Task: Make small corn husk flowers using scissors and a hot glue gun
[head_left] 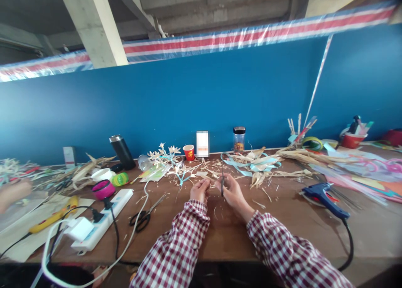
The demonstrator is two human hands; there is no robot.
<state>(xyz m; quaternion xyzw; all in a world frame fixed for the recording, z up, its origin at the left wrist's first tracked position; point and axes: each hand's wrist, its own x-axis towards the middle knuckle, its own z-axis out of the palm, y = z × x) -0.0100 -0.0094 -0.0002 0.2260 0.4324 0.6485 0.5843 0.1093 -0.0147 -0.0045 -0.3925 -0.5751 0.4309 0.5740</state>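
My left hand (pixel 200 190) is closed in a pinch over the middle of the table, on a small pale strip of dried husk (pixel 205 177). Just to its right, my right hand (pixel 231 192) is closed around a pair of dark scissors (pixel 222 183), blades pointing up and away from me. A small gap separates the two hands. Beyond them lie pale husk scraps (pixel 213 167) and made-up husk flowers (pixel 166 154) on light-blue stems. Both forearms are in checked sleeves.
A second pair of scissors (pixel 143 219) lies left, near a white power strip (pixel 103 221) with cables. A blue glue gun (pixel 326 200) rests at right. At the back stand a red paper cup (pixel 189 153), a jar (pixel 239 140) and a black flask (pixel 122 152). Another person's hand (pixel 14 193) shows far left.
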